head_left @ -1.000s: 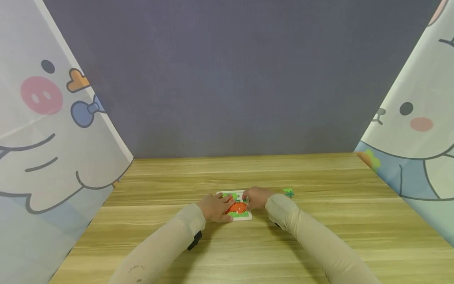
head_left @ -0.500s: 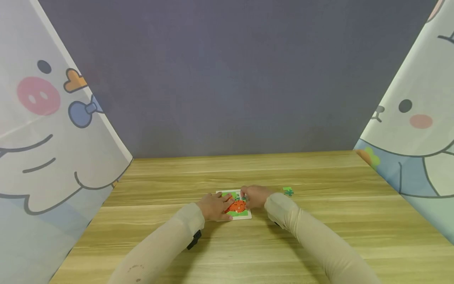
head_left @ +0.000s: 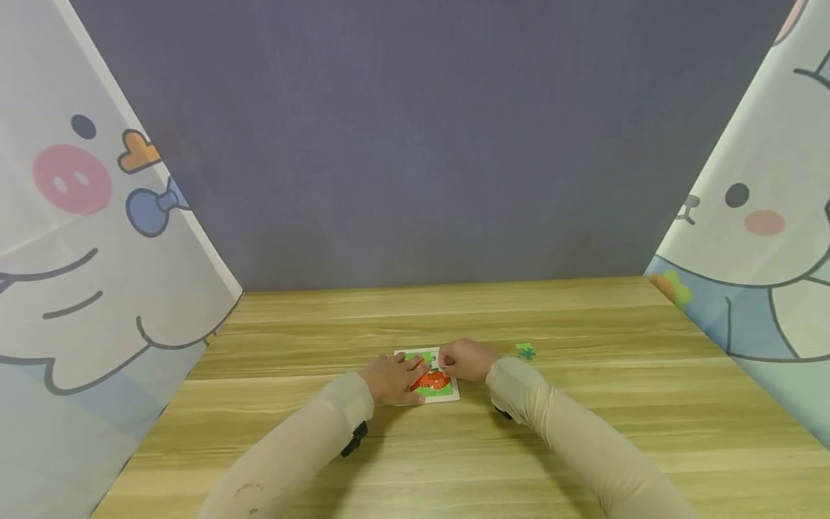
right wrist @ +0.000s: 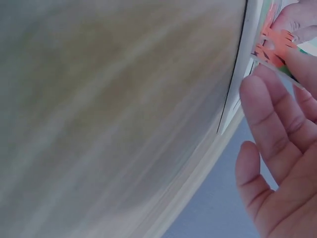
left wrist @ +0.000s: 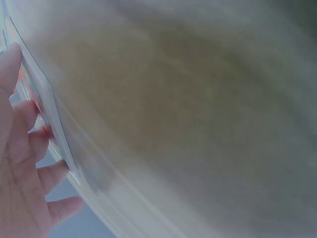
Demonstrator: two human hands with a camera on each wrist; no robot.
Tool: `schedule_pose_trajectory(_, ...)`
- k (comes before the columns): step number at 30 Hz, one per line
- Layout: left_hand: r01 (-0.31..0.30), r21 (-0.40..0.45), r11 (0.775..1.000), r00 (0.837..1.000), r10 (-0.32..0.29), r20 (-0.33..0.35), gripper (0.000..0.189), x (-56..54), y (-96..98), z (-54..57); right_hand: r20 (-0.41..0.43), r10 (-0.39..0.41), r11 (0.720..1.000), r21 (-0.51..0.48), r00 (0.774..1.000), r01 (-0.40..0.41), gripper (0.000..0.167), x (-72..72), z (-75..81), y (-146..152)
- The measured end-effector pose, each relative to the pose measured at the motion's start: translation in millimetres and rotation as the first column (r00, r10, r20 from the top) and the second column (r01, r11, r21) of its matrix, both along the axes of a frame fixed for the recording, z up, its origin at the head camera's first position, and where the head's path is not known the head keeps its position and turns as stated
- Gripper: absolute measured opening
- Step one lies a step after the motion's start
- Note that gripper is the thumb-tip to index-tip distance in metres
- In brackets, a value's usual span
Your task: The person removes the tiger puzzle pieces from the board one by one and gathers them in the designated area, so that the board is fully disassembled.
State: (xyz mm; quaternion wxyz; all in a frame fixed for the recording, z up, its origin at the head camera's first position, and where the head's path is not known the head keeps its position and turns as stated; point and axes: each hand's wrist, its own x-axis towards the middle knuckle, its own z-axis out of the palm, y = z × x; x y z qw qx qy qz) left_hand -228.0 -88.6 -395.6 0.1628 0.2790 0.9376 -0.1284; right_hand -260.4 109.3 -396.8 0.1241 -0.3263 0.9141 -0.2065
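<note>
A small jigsaw puzzle (head_left: 433, 389) in a white frame lies on the table, with an orange, dark-striped animal on green. My left hand (head_left: 392, 379) rests spread over its left side, fingers extended across the picture and frame. At the upper right part of the puzzle, my right hand (head_left: 468, 360) pinches a puzzle piece between thumb and fingertips; the fingers hide most of it. Beside those fingertips a pale gap shows in the picture. In the right wrist view, the orange striped part (right wrist: 273, 47) of the puzzle lies close to the thumb.
A loose green puzzle piece (head_left: 526, 351) lies on the wooden table (head_left: 311, 324) to the right of the puzzle. A dark grey panel (head_left: 441, 144) stands behind the table. Cartoon-printed cloths hang on the left and right.
My right fingers have shifted slightly left and curled closer over the upper right of the puzzle. My left hand stays where it was, and the loose piece has not moved.
</note>
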Motion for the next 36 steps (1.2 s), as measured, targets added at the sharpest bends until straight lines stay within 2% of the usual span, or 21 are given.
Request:
schedule_pose_trajectory(13, 0.003, -0.003, 1.0, 1.0, -0.003, 0.006, 0.07, -1.8, -1.0, -0.3, 0.028, -0.04, 0.985, -0.164, 0.999, 0.044, 0.006, 1.6, 0.9, 7.3)
schedule_pose_trajectory(20, 0.005, -0.013, 1.0, 1.0, -0.005, 0.0, 0.07, -0.7, -0.8, 0.7, 0.029, -0.062, 0.982, -0.18, 0.998, 0.066, 0.01, 0.8, 2.4, 11.2)
schedule_pose_trajectory(30, 0.057, -0.065, 0.996, 0.998, -0.058, -0.021, 0.058, 0.0, -0.5, -3.2, -0.01, -0.062, 0.974, -0.221, 0.998, 0.059, 0.012, -1.6, 1.4, 22.4)
schedule_pose_trajectory(36, 0.054, -0.058, 0.997, 0.998, -0.055, -0.017, 0.057, -0.3, 0.0, -1.6, 0.005, -0.098, 0.972, -0.216, 0.995, 0.097, 0.016, -4.3, 2.6, 34.2)
